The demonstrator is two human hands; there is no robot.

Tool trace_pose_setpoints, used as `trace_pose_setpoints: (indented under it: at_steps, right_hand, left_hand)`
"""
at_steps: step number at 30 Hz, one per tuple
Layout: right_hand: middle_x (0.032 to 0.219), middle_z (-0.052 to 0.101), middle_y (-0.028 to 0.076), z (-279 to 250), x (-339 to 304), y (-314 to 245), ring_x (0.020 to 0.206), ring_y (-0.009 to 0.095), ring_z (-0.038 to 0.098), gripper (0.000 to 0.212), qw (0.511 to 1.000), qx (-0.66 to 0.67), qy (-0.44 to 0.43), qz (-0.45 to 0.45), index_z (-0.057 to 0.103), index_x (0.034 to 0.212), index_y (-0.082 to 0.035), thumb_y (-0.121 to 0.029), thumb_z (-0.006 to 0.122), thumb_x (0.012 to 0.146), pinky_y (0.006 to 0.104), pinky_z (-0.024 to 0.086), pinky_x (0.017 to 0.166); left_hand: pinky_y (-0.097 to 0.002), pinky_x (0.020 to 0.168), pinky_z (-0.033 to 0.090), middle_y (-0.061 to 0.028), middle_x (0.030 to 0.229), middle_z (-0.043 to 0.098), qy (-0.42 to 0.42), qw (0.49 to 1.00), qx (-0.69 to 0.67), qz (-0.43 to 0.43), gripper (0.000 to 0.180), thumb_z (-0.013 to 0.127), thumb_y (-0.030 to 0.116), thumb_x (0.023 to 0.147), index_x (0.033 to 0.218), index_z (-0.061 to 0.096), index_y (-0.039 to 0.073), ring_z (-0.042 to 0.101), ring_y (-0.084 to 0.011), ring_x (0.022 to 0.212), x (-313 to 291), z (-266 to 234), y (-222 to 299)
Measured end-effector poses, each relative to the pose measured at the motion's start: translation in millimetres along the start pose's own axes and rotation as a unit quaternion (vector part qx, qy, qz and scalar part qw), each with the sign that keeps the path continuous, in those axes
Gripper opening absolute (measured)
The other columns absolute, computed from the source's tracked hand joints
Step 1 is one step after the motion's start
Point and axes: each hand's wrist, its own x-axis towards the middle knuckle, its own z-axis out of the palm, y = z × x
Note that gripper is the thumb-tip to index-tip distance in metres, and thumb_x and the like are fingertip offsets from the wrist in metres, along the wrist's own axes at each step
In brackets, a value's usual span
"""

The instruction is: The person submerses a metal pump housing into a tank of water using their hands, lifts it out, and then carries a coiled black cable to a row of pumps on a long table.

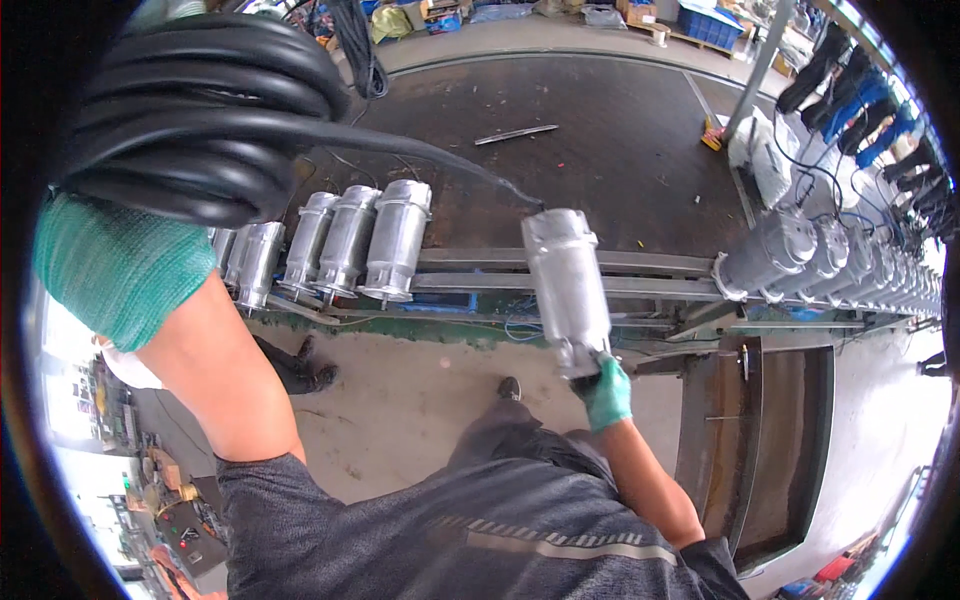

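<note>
My left hand (pixel 125 265), in a green knit glove, is raised at the upper left under a thick coil of black cable (pixel 215 120). The coil hides its fingers. From the coil one strand of cable runs right to the top of a silvery metal cylinder (pixel 567 285), which looks like a motor or pump body. My right hand (pixel 606 395), gloved in green, is closed round the lower end of that cylinder, which hangs tilted in front of the workbench edge. Several similar cylinders (pixel 398 240) stand in a row beyond my left arm.
A dark workbench (pixel 600 130) spans the far side, with a thin metal strip (pixel 516 134) lying on it. More grey cylinders with cables (pixel 765 255) line the rail at right. A metal trough (pixel 760 450) stands at lower right. Someone's dark shoe (pixel 325 376) shows at left.
</note>
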Motion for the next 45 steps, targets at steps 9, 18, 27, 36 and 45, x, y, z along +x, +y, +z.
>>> trace_pose_setpoints:
  at_steps: [9,18,27,36,45]
  right_hand:
    - [0.115,0.069,0.006,189.9,93.2,121.3,0.100,0.024,0.069,0.030,0.997,0.061,-0.022,0.048,0.066,0.122,-0.011,-0.031,0.067,0.099,0.0428,0.063,0.078]
    - [0.103,0.064,-0.003,252.8,98.3,188.7,0.076,0.009,0.057,0.053,0.996,-0.081,-0.032,-0.011,0.048,0.153,-0.028,-0.043,0.059,0.103,0.0277,0.052,0.064]
    - [0.110,0.062,0.001,258.9,88.3,159.0,0.089,0.015,0.063,0.043,0.981,-0.125,-0.045,0.140,0.057,0.133,-0.022,-0.053,0.056,0.103,0.0335,0.057,0.075]
    - [0.128,0.067,0.013,164.7,70.7,91.3,0.105,0.027,0.068,0.047,0.912,-0.343,-0.200,0.099,0.057,0.142,-0.001,-0.032,0.060,0.107,0.0419,0.057,0.092]
    - [0.108,0.070,0.016,-36.5,23.0,23.1,0.081,0.028,0.070,0.032,0.960,-0.254,0.092,-0.072,0.059,0.129,0.000,-0.020,0.058,0.104,0.0416,0.060,0.068]
  left_hand:
    - [-0.0446,0.093,0.057,-0.0220,0.107,0.072,0.055,0.997,0.047,-0.010,0.035,0.056,0.028,0.102,0.117,0.064,-0.003,0.071,-0.0322,0.097,4.3,-97.7,-28.1]
    - [-0.0494,0.094,0.060,-0.0198,0.111,0.072,0.075,0.989,0.066,-0.114,0.048,0.061,0.034,0.098,0.128,0.062,-0.003,0.073,-0.0337,0.100,-21.0,-174.4,-62.7]
    - [-0.0451,0.076,0.067,-0.0164,0.104,0.073,0.115,0.973,0.156,-0.122,0.037,0.068,0.019,0.095,0.125,0.060,-0.001,0.076,-0.0295,0.086,-28.2,-205.8,-88.5]
    - [-0.0351,0.078,0.061,-0.0067,0.105,0.070,0.076,0.979,0.149,-0.117,0.080,0.079,0.005,0.089,0.155,0.035,0.015,0.071,-0.0194,0.085,-41.5,-235.1,-157.0]
    - [-0.0307,0.068,0.061,-0.0035,0.106,0.061,0.010,0.983,0.106,-0.152,0.053,0.076,0.004,0.092,0.132,0.041,0.011,0.065,-0.0140,0.083,17.4,-215.8,-238.7]
